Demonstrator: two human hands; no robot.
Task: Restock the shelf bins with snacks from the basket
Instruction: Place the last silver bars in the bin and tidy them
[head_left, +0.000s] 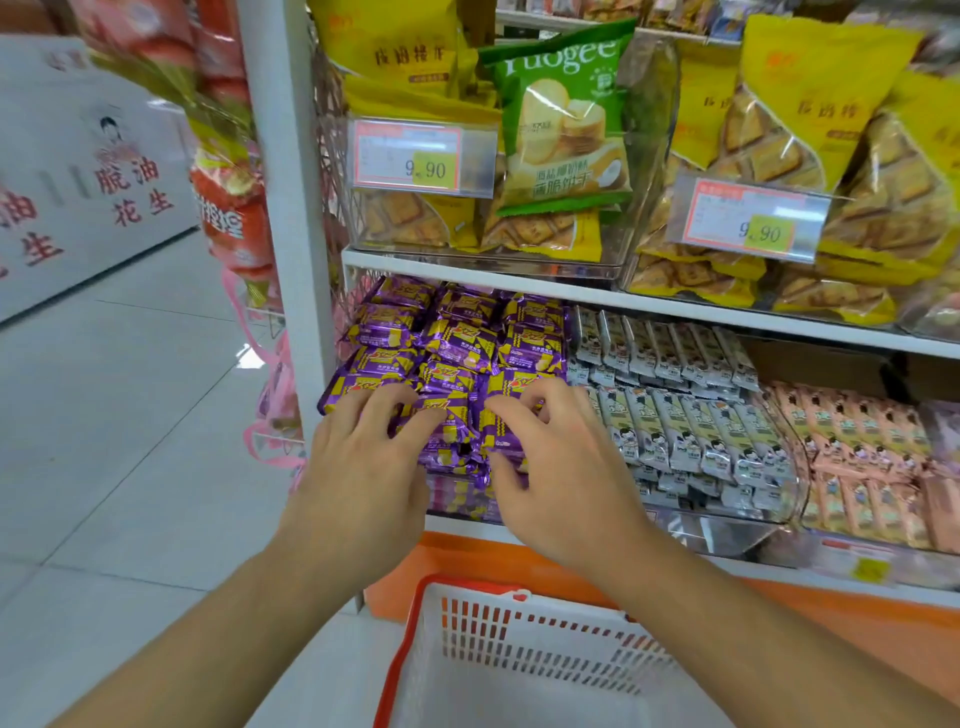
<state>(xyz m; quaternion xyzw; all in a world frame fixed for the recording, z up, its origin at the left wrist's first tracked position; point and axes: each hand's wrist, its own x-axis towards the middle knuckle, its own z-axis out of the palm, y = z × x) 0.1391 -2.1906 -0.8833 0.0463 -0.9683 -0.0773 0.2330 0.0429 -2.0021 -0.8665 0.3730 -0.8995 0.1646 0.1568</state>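
Purple-and-yellow snack packets (457, 343) fill the leftmost clear bin on the lower shelf. My left hand (363, 462) lies on the front packets with its fingers spread and slightly bent, pressing on them. My right hand (550, 467) rests beside it on the same pile, its fingertips bent onto a packet (498, 421) at the front. Neither hand lifts a packet clear of the pile. Below my arms stands the white basket with a red rim (415, 644); the part of its inside that shows holds nothing.
Grey-white packets (675, 395) and pink packets (857, 457) fill the bins to the right. The upper shelf (519, 283) holds yellow biscuit bags and a green bag (561, 119) behind price tags. A white upright post (291, 208) edges the shelf; tiled floor lies left.
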